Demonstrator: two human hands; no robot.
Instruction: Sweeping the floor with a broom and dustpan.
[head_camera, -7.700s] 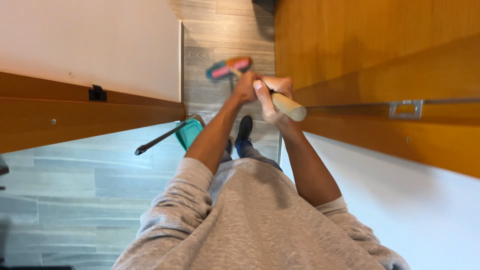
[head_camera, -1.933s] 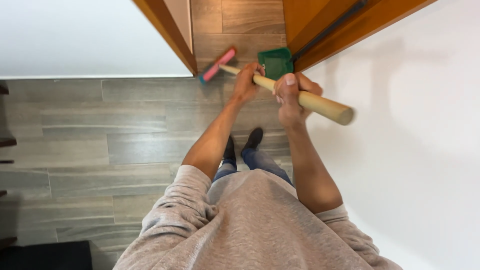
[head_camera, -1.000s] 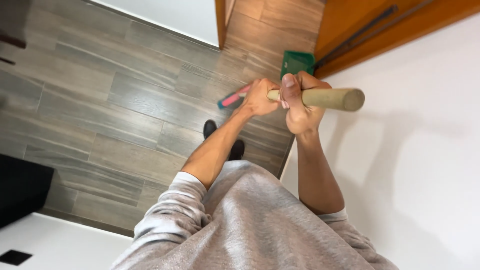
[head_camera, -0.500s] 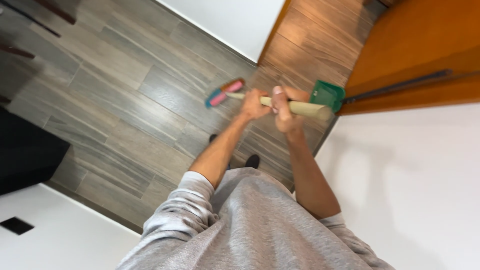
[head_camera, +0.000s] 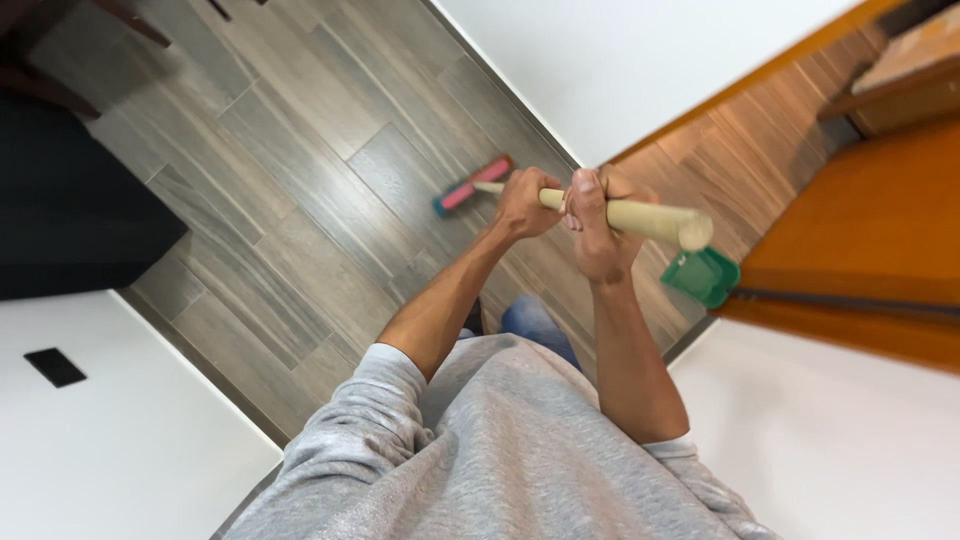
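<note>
Grey plank floor (head_camera: 300, 190) between white walls, both the left hand (head_camera: 524, 203) and right hand (head_camera: 598, 225) clenched round the wooden broom handle (head_camera: 640, 217), pink brush head (head_camera: 472, 186) down on the planks, green dustpan (head_camera: 702, 276) close enough for a backswing to clip.

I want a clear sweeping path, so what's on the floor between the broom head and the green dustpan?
In the head view, only bare wood-look floor; above it, both hands grip the handle.

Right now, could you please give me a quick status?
Left hand, right hand gripping wooden broom handle. Pink-and-teal broom head on grey plank floor. Green dustpan beside.
</note>
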